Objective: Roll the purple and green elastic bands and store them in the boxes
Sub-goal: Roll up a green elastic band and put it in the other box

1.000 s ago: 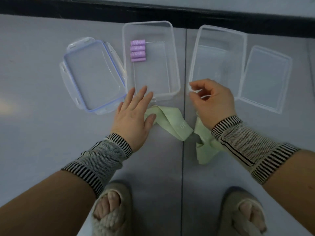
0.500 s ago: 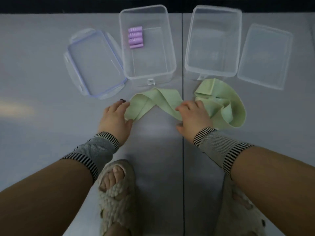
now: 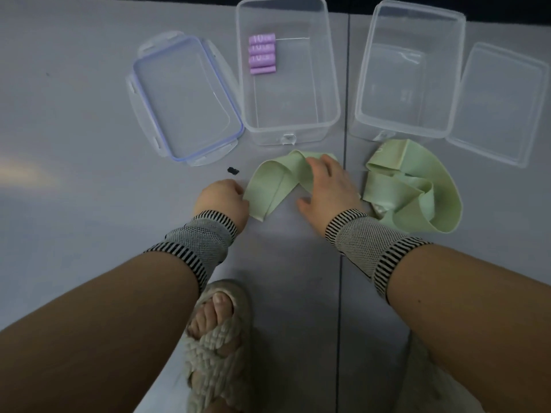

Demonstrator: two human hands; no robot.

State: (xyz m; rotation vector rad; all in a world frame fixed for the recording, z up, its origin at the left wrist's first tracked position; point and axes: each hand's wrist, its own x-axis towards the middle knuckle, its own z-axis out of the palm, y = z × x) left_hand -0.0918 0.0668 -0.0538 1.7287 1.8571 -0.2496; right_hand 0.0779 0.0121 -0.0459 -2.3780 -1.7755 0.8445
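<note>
Head view: pale green band (image 3: 269, 186), twisted, seemingly loosely folded

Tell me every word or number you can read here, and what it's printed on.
"10": white print on the top purple roll in the left clear box. A smaller mark follows it, too blurred to read.
The two purple rolls below show similar white print, cut off and blurred; it looks like "10" but I can't be sure.
Faint marks on the loose green bands: too blurred to read.
Nothing readable on the right box or the lids.
</note>
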